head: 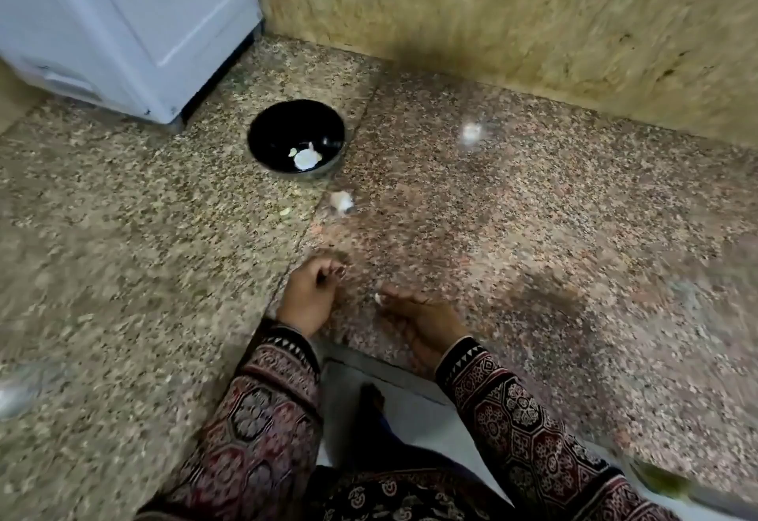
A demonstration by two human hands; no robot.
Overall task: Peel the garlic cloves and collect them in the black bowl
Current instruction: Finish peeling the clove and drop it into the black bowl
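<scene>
The black bowl (pixel 296 134) sits on the speckled granite counter (pixel 492 212), far from me, with a white garlic piece (pixel 307 158) and a small scrap inside. A loose bit of white garlic skin (pixel 341 200) lies on the counter just in front of the bowl. My left hand (pixel 309 295) hovers low over the counter with fingers curled; I see nothing in it. My right hand (pixel 418 315) pinches a small pale garlic clove (pixel 377 297) at its fingertips. The view is blurred.
A white appliance (pixel 123 28) stands at the back left, close behind the bowl. A yellowish stone wall (pixel 512 19) runs along the back. The counter's near edge (pixel 369 356) lies under my wrists, with the floor below. A small pale scrap (pixel 284 211) rests left of the skin.
</scene>
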